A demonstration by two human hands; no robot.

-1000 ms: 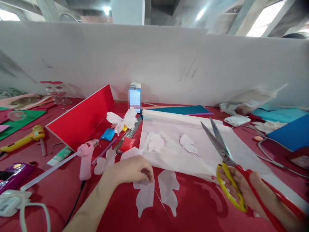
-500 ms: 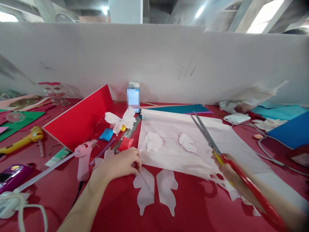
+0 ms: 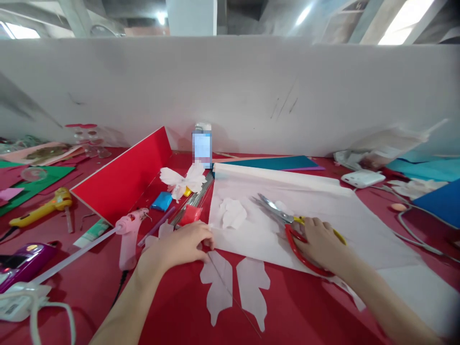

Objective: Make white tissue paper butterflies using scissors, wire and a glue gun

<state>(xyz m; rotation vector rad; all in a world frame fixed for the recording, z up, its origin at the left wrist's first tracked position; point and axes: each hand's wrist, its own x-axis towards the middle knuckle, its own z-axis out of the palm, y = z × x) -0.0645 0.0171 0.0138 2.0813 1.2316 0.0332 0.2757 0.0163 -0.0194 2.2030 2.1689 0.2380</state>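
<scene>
**A:** Where does the thin wire [image 3: 233, 297] lie?

**B:** On the red surface [image 3: 168, 316], low in the middle of the frame. Its long axis slants from the left hand [image 3: 176, 247] down and to the right, passing between one pale paper cutout [image 3: 217, 287] and a second pale cutout [image 3: 252, 292].

**A:** Which of the hands is nearer to it?

**B:** The left, by far. The wire's upper end disappears at its fingertips, which are curled and drawn together. It looks like a pinch on the wire, though the fingers hide the exact grip.

**A:** And the right hand [image 3: 318, 244]?

**B:** Well apart from the wire, over to the right on a white paper sheet [image 3: 323, 225]. It is curled over the red-and-yellow handles of the scissors [image 3: 273, 211], whose nearly closed blades point to the upper left across the sheet. I can't tell whether its fingers go through the handle loops.

**A:** Anything close to the left hand?

**B:** A pink hot glue gun [image 3: 128, 237] stands just beyond it, toward the left of the frame.
</scene>
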